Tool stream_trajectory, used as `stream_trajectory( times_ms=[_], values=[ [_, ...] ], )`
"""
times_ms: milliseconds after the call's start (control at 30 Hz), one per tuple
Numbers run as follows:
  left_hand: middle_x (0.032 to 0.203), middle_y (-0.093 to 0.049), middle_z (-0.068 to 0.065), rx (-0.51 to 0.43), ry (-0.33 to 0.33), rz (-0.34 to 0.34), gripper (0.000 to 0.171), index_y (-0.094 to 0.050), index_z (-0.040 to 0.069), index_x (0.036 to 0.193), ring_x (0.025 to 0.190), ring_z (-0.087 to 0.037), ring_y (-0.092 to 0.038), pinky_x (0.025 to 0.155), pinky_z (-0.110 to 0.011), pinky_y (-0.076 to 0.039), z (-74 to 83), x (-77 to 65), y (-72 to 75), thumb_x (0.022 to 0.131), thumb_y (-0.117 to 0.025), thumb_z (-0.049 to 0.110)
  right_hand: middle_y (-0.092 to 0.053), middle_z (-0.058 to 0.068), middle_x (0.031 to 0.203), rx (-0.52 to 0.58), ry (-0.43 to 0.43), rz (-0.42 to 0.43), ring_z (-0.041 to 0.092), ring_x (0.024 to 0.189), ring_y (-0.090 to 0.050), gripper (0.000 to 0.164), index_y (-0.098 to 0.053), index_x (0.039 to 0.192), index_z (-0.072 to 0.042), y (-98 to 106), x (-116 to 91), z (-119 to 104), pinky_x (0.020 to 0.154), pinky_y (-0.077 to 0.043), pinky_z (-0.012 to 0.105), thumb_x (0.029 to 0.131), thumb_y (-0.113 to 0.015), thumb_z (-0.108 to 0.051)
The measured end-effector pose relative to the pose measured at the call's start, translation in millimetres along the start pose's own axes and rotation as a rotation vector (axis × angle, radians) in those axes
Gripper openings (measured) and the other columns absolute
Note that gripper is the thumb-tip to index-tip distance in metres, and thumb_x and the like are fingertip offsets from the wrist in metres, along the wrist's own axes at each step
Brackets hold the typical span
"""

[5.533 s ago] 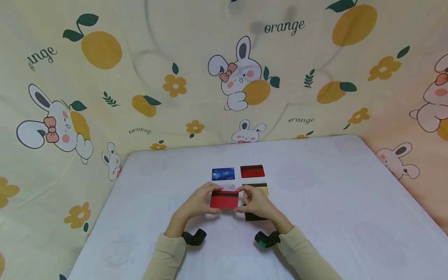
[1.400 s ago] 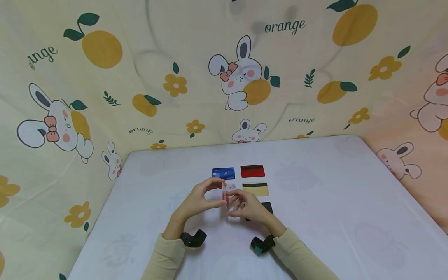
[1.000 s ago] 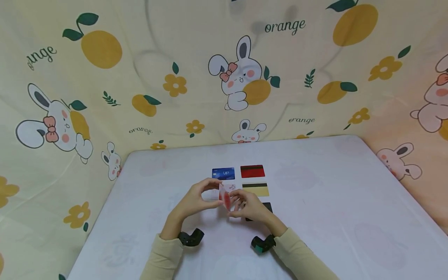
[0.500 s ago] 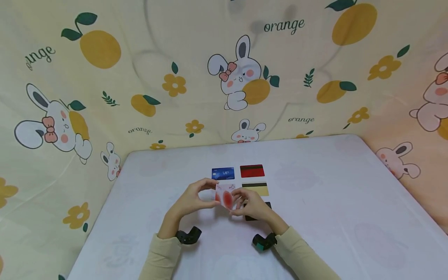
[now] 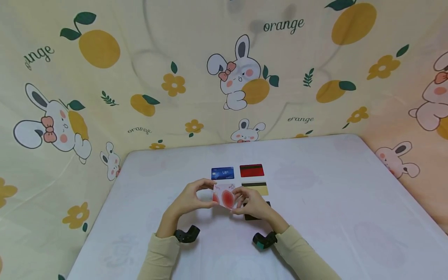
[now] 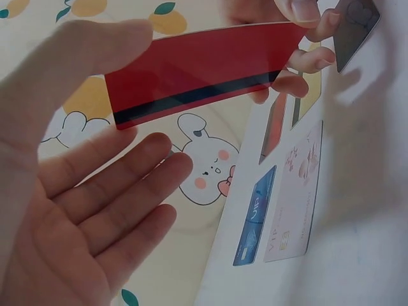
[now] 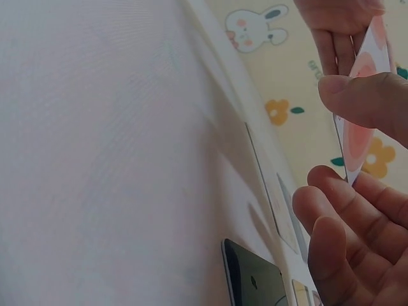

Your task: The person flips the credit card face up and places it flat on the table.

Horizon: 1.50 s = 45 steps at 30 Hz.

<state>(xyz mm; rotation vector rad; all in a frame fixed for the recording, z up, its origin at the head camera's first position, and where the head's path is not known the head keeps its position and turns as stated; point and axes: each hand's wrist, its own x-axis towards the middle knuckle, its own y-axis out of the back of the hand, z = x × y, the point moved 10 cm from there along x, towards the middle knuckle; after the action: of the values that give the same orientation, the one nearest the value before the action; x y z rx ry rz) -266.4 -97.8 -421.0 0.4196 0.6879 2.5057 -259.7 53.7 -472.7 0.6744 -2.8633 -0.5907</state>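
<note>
Between my two hands, above the table, is a card (image 5: 221, 191). Its pale pink face with a red round print shows in the head view; its red back with a black stripe shows in the left wrist view. My left hand (image 5: 189, 198) holds the card's left edge between thumb and index finger, the other fingers stretched out. My right hand (image 5: 254, 203) pinches the right edge with thumb and fingers. Behind the held card lie a blue VIP card (image 5: 222, 173) and a pale printed card (image 6: 293, 197), the latter mostly hidden in the head view.
To the right lie a red striped card (image 5: 252, 170), a gold card (image 5: 259, 189) with a dark stripe, and a black card (image 5: 252, 217) partly under my right hand. A white-covered table (image 5: 332, 217) bears them. A patterned cloth (image 5: 196, 46) hangs behind.
The held card has turned over: its red striped side faced the head camera, then it stood edge-on, and now the pink side shows. The cards on the table have stayed put.
</note>
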Motion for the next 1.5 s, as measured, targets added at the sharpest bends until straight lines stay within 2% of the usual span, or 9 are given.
stream_trajectory(
  times_ms=[200, 433, 667, 967, 1200, 1500],
  values=[
    [0.116, -0.068, -0.013, 0.008, 0.011, -0.004, 0.053, -0.059, 0.003, 0.120, 0.110, -0.029, -0.064, 0.105, -0.051, -0.045, -3.3, -0.1, 0.3, 0.074, -0.081, 0.015, -0.065, 0.021, 0.101, -0.011, 0.002, 0.000, 0.015, 0.074, -0.062, 0.052, -0.058, 0.117, 0.005, 0, 2, 2, 0.065, -0.049, 0.019, 0.073, -0.082, -0.009],
    [0.114, -0.068, -0.012, 0.022, 0.026, -0.017, 0.052, -0.060, 0.004, 0.118, 0.109, -0.028, -0.064, 0.105, -0.051, -0.045, -5.8, 0.1, -0.1, 0.073, -0.082, 0.015, -0.066, 0.020, 0.098, -0.033, 0.007, 0.008, 0.021, 0.074, -0.063, 0.052, -0.059, 0.115, 0.004, 1, 1, 2, 0.067, -0.049, 0.020, 0.071, -0.083, -0.009],
    [0.114, -0.069, -0.011, 0.043, 0.076, -0.038, 0.052, -0.061, 0.006, 0.118, 0.111, -0.029, -0.063, 0.105, -0.054, -0.043, -11.1, -0.9, -1.2, 0.073, -0.082, 0.019, -0.064, 0.018, 0.097, -0.062, -0.026, 0.005, 0.008, 0.067, -0.053, 0.053, -0.058, 0.116, 0.003, 1, 1, 5, 0.060, -0.046, 0.016, 0.071, -0.083, -0.010],
    [0.110, -0.070, -0.008, 0.074, 0.078, -0.043, 0.052, -0.062, 0.007, 0.116, 0.104, -0.023, -0.064, 0.102, -0.049, -0.047, -13.7, -1.5, -0.7, 0.071, -0.084, 0.020, -0.063, 0.015, 0.089, -0.080, -0.035, 0.003, 0.006, 0.063, -0.049, 0.052, -0.058, 0.115, 0.001, 1, 0, 5, 0.056, -0.042, 0.015, 0.071, -0.083, -0.010],
    [0.099, -0.068, -0.010, 0.042, 0.073, -0.057, 0.053, -0.061, 0.005, 0.114, 0.093, -0.024, -0.063, 0.094, -0.051, -0.050, -16.7, -2.4, -1.9, 0.069, -0.085, 0.018, -0.062, 0.014, 0.083, -0.078, -0.021, 0.000, 0.002, 0.060, -0.044, 0.052, -0.058, 0.115, 0.001, 0, 0, 5, 0.054, -0.038, 0.015, 0.071, -0.083, -0.011],
    [0.092, -0.064, -0.010, 0.063, 0.076, -0.061, 0.053, -0.061, 0.005, 0.114, 0.087, -0.021, -0.059, 0.087, -0.039, -0.053, -24.6, -2.5, -2.2, 0.069, -0.085, 0.018, -0.062, 0.015, 0.080, -0.082, -0.001, 0.009, 0.001, 0.058, -0.043, 0.052, -0.058, 0.116, 0.002, 2, 0, 4, 0.054, -0.038, 0.015, 0.071, -0.082, -0.010]
  ],
)
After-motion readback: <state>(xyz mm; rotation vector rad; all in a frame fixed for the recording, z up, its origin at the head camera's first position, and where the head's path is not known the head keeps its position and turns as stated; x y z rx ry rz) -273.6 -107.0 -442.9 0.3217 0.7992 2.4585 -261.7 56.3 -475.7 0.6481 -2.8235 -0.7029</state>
